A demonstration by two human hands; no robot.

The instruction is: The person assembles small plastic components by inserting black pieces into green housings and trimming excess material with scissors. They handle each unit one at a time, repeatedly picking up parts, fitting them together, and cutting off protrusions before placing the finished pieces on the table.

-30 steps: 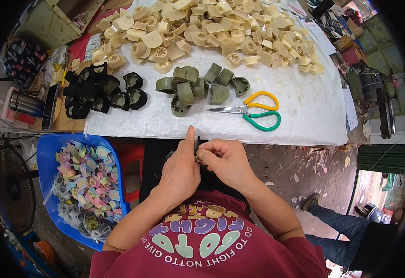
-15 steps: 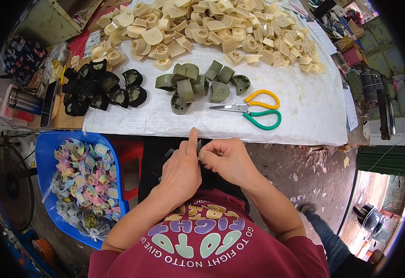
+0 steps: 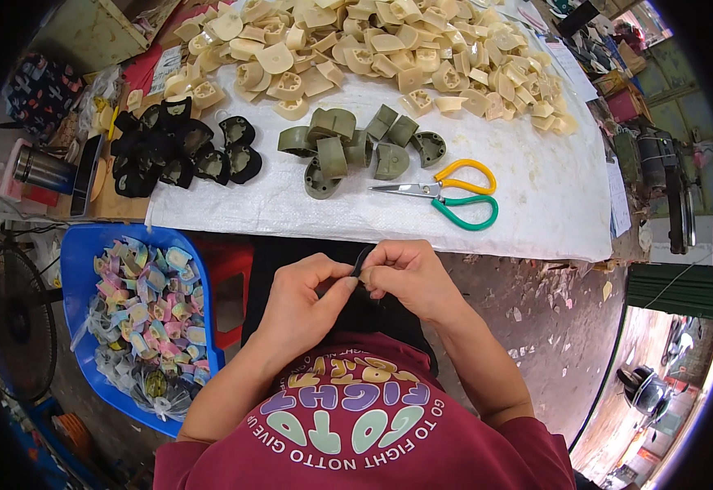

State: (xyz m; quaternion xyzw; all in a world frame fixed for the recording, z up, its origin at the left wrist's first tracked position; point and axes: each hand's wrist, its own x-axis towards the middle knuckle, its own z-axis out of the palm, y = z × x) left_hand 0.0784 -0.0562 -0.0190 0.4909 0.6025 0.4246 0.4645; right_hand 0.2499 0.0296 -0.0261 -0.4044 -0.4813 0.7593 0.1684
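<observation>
Over my lap, just off the near table edge, my left hand (image 3: 309, 296) and my right hand (image 3: 409, 280) meet with fingertips pinched. Between them is a thin black strip (image 3: 361, 260), mostly covered by the fingers; its full shape is hidden. Straight ahead on the white sheet (image 3: 234, 214) lie several olive-green heel-shaped pieces (image 3: 331, 157). To their right are scissors (image 3: 446, 191) with one yellow and one green handle, blades pointing left. Several black-covered heel pieces (image 3: 192, 139) are grouped at the left.
A big heap of cream heel-shaped pieces (image 3: 275, 59) covers the far table. Left of my lap stands a blue tub (image 3: 216, 327) of multicoloured pieces, beside a red stool (image 3: 230, 273). A fan (image 3: 17, 318), a steel flask (image 3: 44, 173) and a phone-like slab (image 3: 87, 175) are farther left.
My left index finger, pointing forward before, has curled in to pinch the black strip, and more of the strip shows. A person's leg at the lower right has gone out of view.
</observation>
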